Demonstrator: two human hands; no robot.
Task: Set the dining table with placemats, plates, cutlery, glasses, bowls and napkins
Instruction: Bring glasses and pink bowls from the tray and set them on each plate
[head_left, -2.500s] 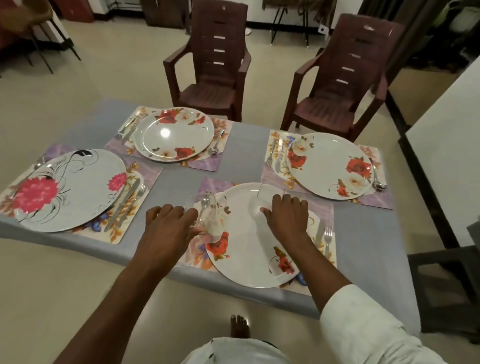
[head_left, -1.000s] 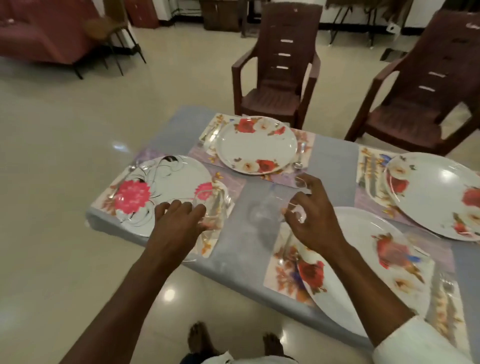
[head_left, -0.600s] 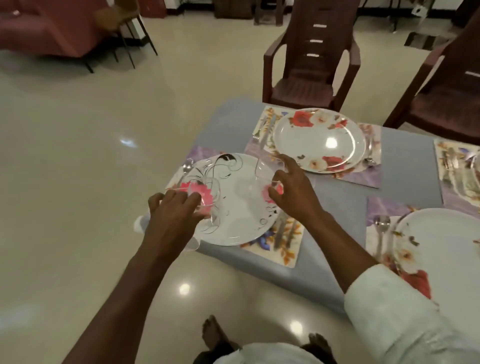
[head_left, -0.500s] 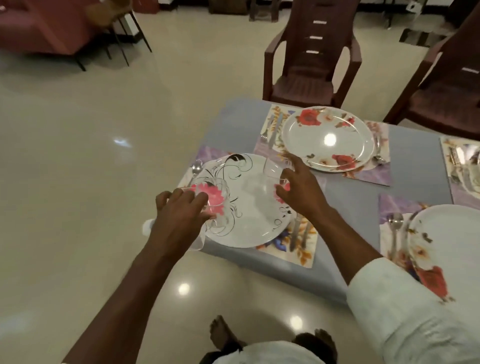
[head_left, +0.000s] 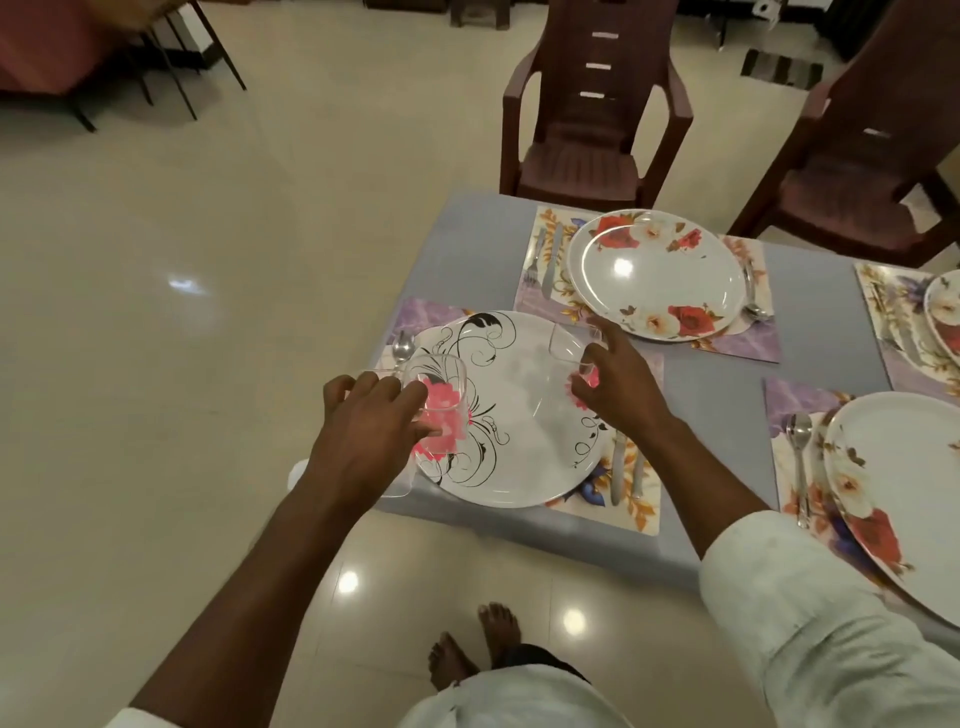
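Glass (head_left: 569, 347) over plate (head_left: 524, 415) rim

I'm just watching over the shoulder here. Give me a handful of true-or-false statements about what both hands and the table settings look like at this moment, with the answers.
1. Each hand holds a clear glass. True: the left hand grips one clear glass and the right hand grips another glass.
2. The plate under the hands has black swirls and a pink flower. True: that is the swirl plate.
3. A spoon lies on top of that plate. False: it lies on the placemat, left of the plate.
4. The far plate is plain white. False: it has red and white flowers.
5. Someone sits in the brown chair. False: it is empty.
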